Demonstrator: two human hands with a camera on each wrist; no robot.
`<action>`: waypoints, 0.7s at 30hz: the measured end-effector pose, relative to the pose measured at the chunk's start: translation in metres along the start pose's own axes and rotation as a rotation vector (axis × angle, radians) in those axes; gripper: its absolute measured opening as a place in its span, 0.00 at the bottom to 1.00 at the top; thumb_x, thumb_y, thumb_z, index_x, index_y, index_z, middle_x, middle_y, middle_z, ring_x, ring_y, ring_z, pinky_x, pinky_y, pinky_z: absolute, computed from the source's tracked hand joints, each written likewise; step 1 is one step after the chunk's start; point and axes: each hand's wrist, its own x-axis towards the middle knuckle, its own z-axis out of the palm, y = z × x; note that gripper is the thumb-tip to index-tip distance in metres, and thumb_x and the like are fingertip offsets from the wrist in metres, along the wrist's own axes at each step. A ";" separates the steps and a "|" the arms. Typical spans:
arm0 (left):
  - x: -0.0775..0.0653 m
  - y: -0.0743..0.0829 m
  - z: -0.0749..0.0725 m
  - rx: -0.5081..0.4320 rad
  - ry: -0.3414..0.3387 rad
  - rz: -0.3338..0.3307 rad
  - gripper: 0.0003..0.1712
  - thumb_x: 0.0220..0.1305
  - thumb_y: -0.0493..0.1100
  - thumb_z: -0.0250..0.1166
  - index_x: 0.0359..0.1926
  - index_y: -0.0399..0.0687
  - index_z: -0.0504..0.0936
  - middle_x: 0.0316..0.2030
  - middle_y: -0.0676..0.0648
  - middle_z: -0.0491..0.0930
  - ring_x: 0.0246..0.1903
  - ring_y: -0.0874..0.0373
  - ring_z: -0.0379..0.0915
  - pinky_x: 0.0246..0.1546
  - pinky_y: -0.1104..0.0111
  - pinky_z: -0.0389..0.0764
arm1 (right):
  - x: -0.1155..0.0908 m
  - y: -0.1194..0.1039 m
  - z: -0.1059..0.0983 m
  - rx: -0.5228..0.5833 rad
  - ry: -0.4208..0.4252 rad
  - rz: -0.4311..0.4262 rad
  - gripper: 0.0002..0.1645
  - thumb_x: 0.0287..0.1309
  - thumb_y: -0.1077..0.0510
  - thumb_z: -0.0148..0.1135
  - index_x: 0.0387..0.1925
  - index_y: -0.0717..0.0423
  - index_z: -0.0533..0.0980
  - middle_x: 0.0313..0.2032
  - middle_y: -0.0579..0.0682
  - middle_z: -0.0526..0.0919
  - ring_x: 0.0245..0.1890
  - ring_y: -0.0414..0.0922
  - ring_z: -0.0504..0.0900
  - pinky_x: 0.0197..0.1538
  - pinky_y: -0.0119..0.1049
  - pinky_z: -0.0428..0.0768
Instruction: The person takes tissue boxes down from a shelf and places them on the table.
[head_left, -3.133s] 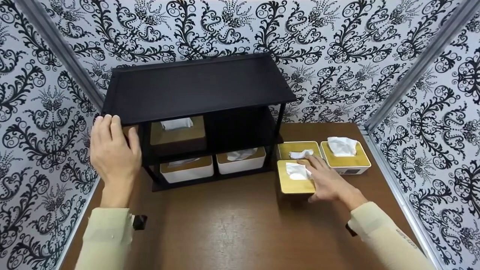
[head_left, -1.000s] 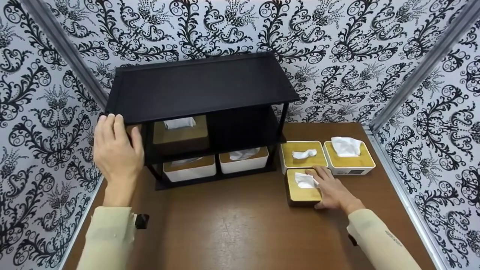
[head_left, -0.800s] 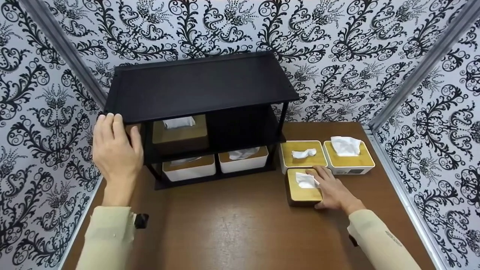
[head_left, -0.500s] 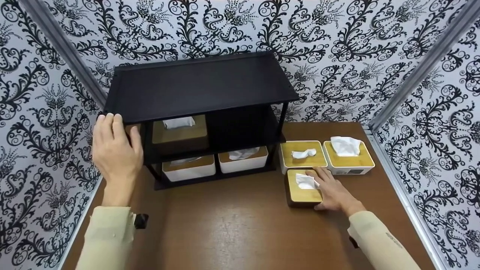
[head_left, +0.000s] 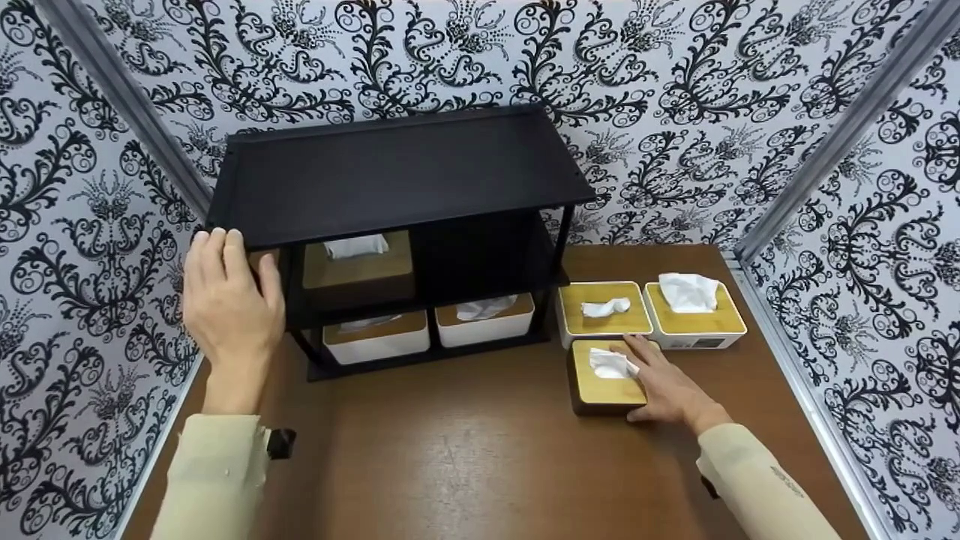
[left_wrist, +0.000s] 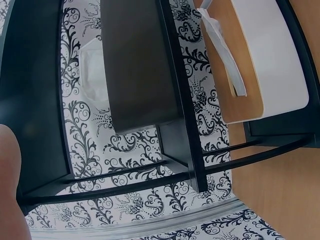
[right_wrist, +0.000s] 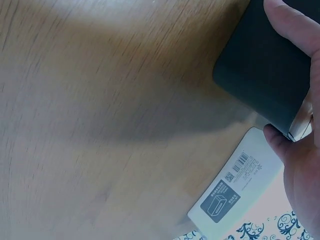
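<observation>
My right hand [head_left: 664, 382] spans the right side of a dark tissue box [head_left: 609, 379] with a wooden lid, thumb at its front and fingers at its back. The right wrist view shows the thumb [right_wrist: 292, 25] against the dark wall. A white tissue sticks out of the lid. Behind the box stands a white tissue box [head_left: 606, 300] with a wooden lid. At the left, my left hand [head_left: 232, 300] rests its fairly straight fingers on the front corner of the black shelf rack [head_left: 397, 172], thumb apart; its left wrist view shows little of the hand.
Another white tissue box [head_left: 694, 319] stands at the right. A dark tissue box [head_left: 358, 274] sits on the rack's middle level; two white ones [head_left: 375, 341] [head_left: 486, 319] fill the bottom level. Brown tabletop [head_left: 450, 457] lies in front. Patterned walls with metal posts enclose the back and sides.
Since about three seconds ago, the dark tissue box has come down and slightly right, uncovering the white box behind it. In the last second it barely moves. My left hand stays on the rack corner.
</observation>
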 end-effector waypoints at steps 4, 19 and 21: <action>0.000 0.000 0.000 -0.002 -0.002 0.001 0.26 0.69 0.51 0.53 0.59 0.38 0.75 0.60 0.39 0.75 0.66 0.44 0.65 0.70 0.56 0.65 | -0.001 0.000 0.000 0.004 0.014 -0.003 0.72 0.22 0.48 0.86 0.73 0.51 0.58 0.73 0.63 0.53 0.72 0.67 0.53 0.67 0.63 0.67; 0.001 0.000 0.000 -0.011 0.006 0.014 0.26 0.69 0.51 0.54 0.59 0.37 0.75 0.59 0.39 0.75 0.66 0.44 0.66 0.70 0.57 0.66 | 0.004 -0.014 -0.013 0.058 -0.092 0.136 0.76 0.26 0.37 0.82 0.76 0.47 0.49 0.76 0.57 0.49 0.75 0.61 0.46 0.65 0.73 0.57; 0.001 0.000 0.000 -0.007 0.002 0.015 0.26 0.69 0.51 0.53 0.59 0.37 0.75 0.59 0.39 0.75 0.66 0.44 0.66 0.70 0.56 0.66 | 0.005 -0.016 -0.016 0.065 -0.082 0.132 0.75 0.29 0.34 0.80 0.76 0.48 0.49 0.75 0.58 0.50 0.75 0.61 0.47 0.67 0.73 0.54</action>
